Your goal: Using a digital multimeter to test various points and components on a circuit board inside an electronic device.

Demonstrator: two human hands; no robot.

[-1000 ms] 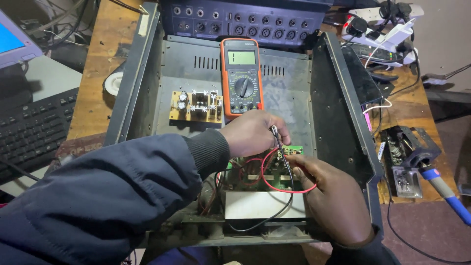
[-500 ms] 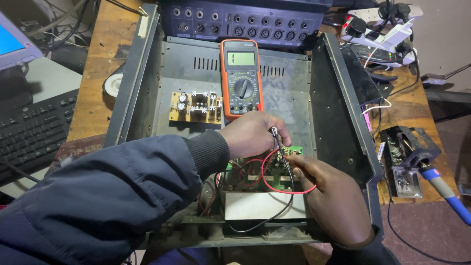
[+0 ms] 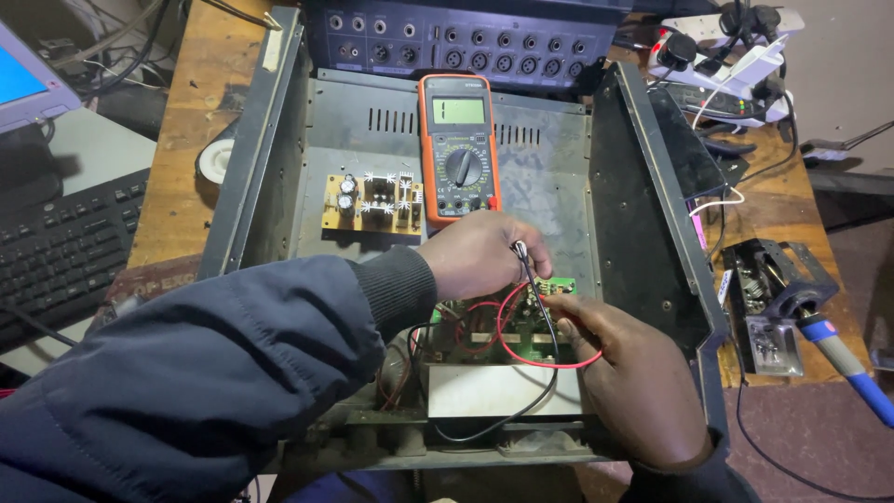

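Observation:
My left hand (image 3: 480, 253), in a dark sleeve, reaches from the left into an open metal chassis (image 3: 643, 214) and pinches a probe with a black lead (image 3: 538, 307). From the lower right my right hand (image 3: 633, 373) grips a probe with a red lead (image 3: 521, 349), its fingertips on a green circuit board (image 3: 562, 285). Both hands meet over that board. An orange multimeter (image 3: 456, 149) lies in the chassis behind them, display facing me. The probe tips are hidden by my fingers.
A small tan circuit board (image 3: 372, 200) sits left of the meter. A grey metal plate (image 3: 494, 391) lies at the chassis front. A black jack panel (image 3: 466, 42) is behind, a power strip (image 3: 726, 47) far right, a blue-handled soldering iron (image 3: 843, 359) right, a keyboard (image 3: 65, 242) left.
Both hands stay at the green board, shifting only slightly. The leads and the meter have not moved.

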